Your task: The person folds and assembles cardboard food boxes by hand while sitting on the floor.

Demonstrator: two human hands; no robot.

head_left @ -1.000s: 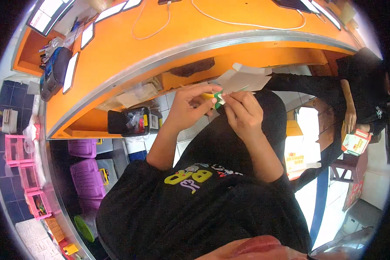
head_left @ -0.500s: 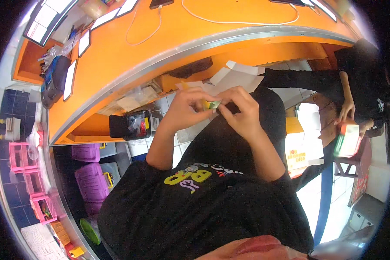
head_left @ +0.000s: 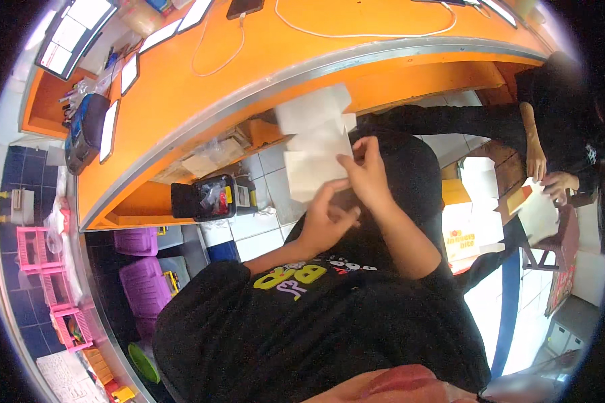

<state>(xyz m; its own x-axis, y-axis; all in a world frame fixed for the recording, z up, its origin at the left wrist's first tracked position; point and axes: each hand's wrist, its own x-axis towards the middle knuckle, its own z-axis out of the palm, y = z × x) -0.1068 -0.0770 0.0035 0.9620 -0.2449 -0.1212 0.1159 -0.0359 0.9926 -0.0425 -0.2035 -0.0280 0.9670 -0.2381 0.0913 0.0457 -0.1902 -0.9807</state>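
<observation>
An unfolded cardboard box (head_left: 316, 151), its plain white inside facing me, hangs in front of my lap below the orange counter's edge. My right hand (head_left: 370, 176) grips its right edge, the thumb lying over the card. At the box's lower right corner, my left hand (head_left: 328, 220) has its fingers curved but apart, the index fingertip near the card and the thumb free of it. Right of my knee lie flat white-and-orange boxes (head_left: 469, 218). A co-worker at the far right handles another white box (head_left: 539, 213) with both hands.
An orange counter (head_left: 249, 60) with a metal rim curves across ahead, bearing phones and white cables. Under it at left are a black bin (head_left: 215, 198) and purple crates (head_left: 144, 285). A maroon stool (head_left: 558, 235) stands at right.
The box in my hands has turned and opened out, showing its white inside instead of a small yellow-green part. My left hand has moved down and loosened. The co-worker's box has turned white side up.
</observation>
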